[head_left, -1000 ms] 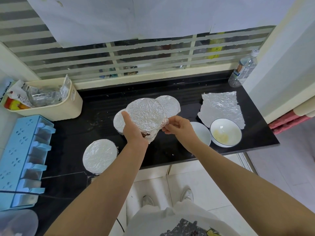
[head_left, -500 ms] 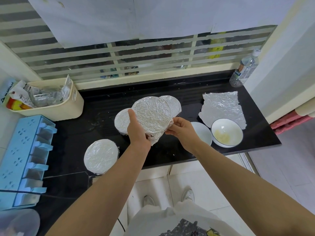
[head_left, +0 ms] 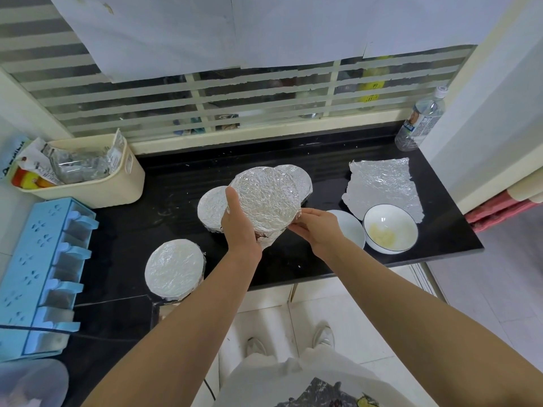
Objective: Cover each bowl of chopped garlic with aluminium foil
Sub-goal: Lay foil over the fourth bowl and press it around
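Left hand (head_left: 239, 227) grips the foil-covered bowl (head_left: 266, 198) at its near rim, raised and tilted; I judge this lets the right hand (head_left: 316, 227) pinch foil under the edge. Right of those fingers: uncovered garlic bowl (head_left: 390, 227); beyond it, spare foil sheet (head_left: 382, 186).

Bare black countertop (head_left: 164, 212) lies open between a cream plastic basket (head_left: 117, 186) and round foil-covered bowls (head_left: 211, 208); white ceramic bowls (head_left: 382, 214) and a crinkled foil sheet (head_left: 382, 186) crowd the right end.
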### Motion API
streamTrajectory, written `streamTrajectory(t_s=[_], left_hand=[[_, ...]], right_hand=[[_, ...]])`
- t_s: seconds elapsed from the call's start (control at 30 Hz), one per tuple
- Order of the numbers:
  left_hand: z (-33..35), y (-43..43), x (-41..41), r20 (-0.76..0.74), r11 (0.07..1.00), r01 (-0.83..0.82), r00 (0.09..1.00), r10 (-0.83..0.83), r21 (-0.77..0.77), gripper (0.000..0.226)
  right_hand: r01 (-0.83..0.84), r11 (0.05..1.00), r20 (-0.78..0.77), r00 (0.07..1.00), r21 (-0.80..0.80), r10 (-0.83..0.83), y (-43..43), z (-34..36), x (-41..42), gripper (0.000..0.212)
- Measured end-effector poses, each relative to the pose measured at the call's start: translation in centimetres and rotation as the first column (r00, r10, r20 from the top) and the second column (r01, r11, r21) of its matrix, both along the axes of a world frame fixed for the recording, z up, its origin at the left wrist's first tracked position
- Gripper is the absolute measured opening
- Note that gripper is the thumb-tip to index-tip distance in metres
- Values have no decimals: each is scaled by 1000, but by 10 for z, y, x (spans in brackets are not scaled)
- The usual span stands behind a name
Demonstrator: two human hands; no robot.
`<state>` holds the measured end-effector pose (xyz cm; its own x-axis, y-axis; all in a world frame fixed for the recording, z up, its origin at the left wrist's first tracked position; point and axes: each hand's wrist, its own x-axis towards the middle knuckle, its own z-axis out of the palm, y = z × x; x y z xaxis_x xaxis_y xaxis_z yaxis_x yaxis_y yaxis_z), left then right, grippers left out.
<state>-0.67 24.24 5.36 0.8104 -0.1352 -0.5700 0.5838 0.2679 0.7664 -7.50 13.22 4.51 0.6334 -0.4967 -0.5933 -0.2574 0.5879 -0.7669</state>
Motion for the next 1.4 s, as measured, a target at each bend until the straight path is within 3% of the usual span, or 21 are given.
streamTrajectory(t_s=[0.17,0.27,0.43,0.5,0.63,0.77,1.13,1.4], left_hand=[[-3,1,-3,118,998,-8,993,0,70,46],[-5,1,-2,151,995,0,988,-16,105,56],[-3,3,-7,136,991,69,987,-85,116,81],[-5,4,-9,121,989,104,986,-116,103,75],[-7,5,-8,58,985,159,985,-163,71,40],[-6,5,-7,3,981,179,984,-180,71,49],[-4,4,-4,-27,956,264,965,-263,126,65],[-5,6,-4,-34,944,306,952,-304,125,50]], right_hand=[[47,981,35,998,189,-55,5,8,7,17],[-59,989,41,998,138,53,10,11,10,31],[-126,991,25,992,50,125,16,14,15,34],[-117,993,-15,993,15,118,16,14,17,36],[-125,987,-47,991,-97,121,14,12,15,34],[-116,991,-113,988,-66,108,13,7,15,52],[-73,985,15,997,157,72,9,-4,12,60],[-50,981,24,999,189,46,7,-14,15,65]])
